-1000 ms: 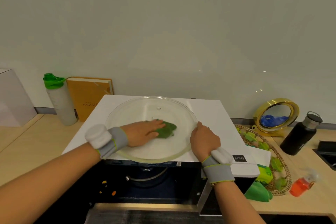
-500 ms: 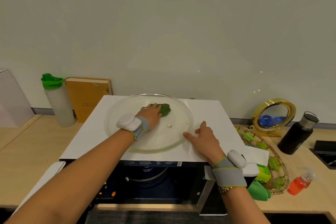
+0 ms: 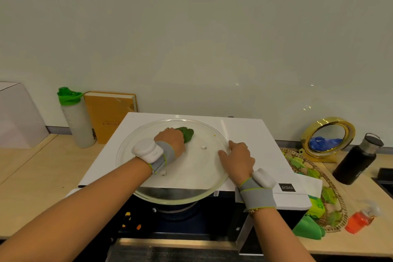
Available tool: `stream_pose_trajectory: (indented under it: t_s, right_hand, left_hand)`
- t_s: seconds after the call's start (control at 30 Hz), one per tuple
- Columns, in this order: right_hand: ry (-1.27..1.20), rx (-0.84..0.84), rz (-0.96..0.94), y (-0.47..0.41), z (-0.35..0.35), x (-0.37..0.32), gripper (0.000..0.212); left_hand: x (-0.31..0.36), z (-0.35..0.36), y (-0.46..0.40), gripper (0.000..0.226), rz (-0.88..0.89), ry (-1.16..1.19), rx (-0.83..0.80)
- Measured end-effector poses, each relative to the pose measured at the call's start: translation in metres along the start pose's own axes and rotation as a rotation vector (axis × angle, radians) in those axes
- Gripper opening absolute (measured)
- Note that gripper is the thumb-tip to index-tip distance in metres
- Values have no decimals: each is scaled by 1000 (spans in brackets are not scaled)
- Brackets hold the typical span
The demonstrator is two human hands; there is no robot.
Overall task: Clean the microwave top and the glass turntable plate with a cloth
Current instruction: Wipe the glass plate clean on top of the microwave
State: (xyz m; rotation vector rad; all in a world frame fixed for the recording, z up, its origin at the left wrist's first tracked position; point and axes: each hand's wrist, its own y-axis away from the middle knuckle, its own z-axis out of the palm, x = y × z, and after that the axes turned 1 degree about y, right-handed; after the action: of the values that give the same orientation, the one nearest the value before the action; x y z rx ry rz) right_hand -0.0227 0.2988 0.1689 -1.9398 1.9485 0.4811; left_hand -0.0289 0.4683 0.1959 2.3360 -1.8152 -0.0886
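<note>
Left hand (image 3: pixel 170 141) has kept the green cloth (image 3: pixel 187 133) bunched up at the plate's (image 3: pixel 180 194) far side. The plate now hangs over the microwave's (image 3: pixel 244 132) front edge, and the right hand (image 3: pixel 237 158) has moved onto its rim, fingers flat.

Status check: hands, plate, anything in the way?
Left hand presses cloth on plate. Right hand steadies plate's right rim. Plate overhangs microwave front. Nothing blocking.

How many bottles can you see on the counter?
3. A green-capped bottle stands left of the microwave, a black bottle stands at the right, and a small orange spray bottle lies nearer the front. Others may be out of view.
</note>
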Motion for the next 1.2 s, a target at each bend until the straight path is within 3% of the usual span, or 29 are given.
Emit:
stream_pose_trajectory:
  t_s: [0.23, 0.4, 0.57, 0.63, 0.73, 0.87, 0.93, 1.03, 1.2]
  right_hand:
    - [64, 78, 139, -13, 10, -19, 32]
    - [0, 135, 190, -19, 14, -24, 26]
    - [17, 131, 207, -21, 14, -24, 27]
    - [17, 113, 205, -21, 12, -23, 27]
    - [-42, 79, 201, -20, 9, -21, 33]
    - [-121, 205, 138, -11, 7, -25, 48]
    - [-45, 272, -27, -5, 8, -27, 41]
    - [-7, 204, -272, 1, 9, -28, 34]
    - [219, 65, -343, 5, 0, -21, 45]
  left_hand:
    - [33, 0, -6, 49, 341, 176, -69]
    - [49, 2, -7, 49, 471, 225, -132]
    - [24, -2, 7, 55, 514, 233, -136]
    - [3, -12, 17, 59, 415, 334, -59]
    - [-46, -20, 19, 57, 76, 372, 183]
    - [-87, -8, 14, 62, -282, 289, 182]
    - [-91, -1, 12, 63, -319, 317, 163]
    - [-89, 5, 7, 61, -318, 366, 182]
    - [-89, 11, 5, 55, -309, 378, 239]
